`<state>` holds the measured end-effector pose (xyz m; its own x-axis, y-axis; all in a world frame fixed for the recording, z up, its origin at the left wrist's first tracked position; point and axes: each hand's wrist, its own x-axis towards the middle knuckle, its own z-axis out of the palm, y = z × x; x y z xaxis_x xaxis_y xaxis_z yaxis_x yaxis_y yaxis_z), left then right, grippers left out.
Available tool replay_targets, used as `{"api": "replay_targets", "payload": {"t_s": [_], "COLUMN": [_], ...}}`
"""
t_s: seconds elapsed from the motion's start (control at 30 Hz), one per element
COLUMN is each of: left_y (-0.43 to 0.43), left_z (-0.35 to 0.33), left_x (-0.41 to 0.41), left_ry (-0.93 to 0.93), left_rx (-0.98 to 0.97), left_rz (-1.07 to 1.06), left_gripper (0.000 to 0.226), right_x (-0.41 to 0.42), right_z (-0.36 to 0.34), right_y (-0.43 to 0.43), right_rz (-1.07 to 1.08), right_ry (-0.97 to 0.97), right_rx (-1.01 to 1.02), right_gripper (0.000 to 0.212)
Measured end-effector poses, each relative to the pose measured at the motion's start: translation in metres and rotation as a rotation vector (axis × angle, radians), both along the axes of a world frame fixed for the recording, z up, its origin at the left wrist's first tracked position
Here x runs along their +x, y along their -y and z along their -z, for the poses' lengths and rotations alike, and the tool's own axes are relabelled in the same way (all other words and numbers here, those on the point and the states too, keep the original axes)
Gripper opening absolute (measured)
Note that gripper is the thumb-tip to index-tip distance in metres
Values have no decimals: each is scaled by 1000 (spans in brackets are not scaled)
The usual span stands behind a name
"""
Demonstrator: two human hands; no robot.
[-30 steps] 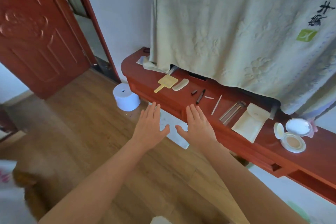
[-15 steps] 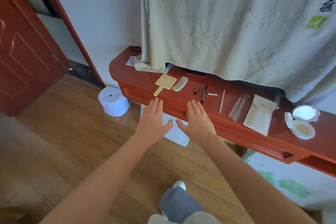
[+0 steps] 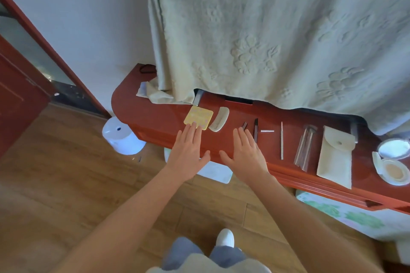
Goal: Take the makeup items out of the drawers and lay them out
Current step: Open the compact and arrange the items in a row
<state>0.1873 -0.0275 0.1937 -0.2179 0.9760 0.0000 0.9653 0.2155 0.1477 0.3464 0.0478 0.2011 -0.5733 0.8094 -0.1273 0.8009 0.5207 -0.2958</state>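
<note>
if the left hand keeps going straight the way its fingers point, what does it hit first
Most likely the yellow hand mirror. The left hand lies flat and open, its fingertips already over the mirror's near edge. Whether they touch it or hover above is unclear from this one view. The comb lies just to the right of that line.

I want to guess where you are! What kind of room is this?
Probably a bedroom or dressing corner at home: a red wooden dressing table with a comb and open powder compact laid out, a wooden floor, and a door.

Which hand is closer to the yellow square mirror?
Left. The left hand has its fingertips at the yellow mirror; the right hand is off to its right, nearer the pencils.
</note>
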Motion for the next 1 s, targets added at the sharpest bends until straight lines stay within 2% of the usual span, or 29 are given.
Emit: {"api": "replay_targets", "payload": {"t_s": [0.13,0.27,0.43,0.57,0.73,1.0], "left_y": [-15,-35,-63,-73,-78,-100], "left_z": [18,45,77,88,101,110], "left_x": [-29,-59,-93,-101,-97,-65], "left_ry": [47,86,-23,-42,-66,-68], "left_rx": [-52,-183,-254,-300,-249,-207], "left_rz": [22,49,186,276,276,277], "left_gripper": [68,62,55,54,56,55], "right_x": [-19,-41,-79,-95,-100,-64], "right_z": [13,33,53,64,77,89], "right_y": [-8,-16,-28,-39,-49,-41], "right_rz": [33,87,128,112,54,130], "right_ry": [18,3,0,-3,35,2], "right_rx": [-46,-91,-136,-109,-55,-8], "right_gripper": [79,76,70,66,66,65]}}
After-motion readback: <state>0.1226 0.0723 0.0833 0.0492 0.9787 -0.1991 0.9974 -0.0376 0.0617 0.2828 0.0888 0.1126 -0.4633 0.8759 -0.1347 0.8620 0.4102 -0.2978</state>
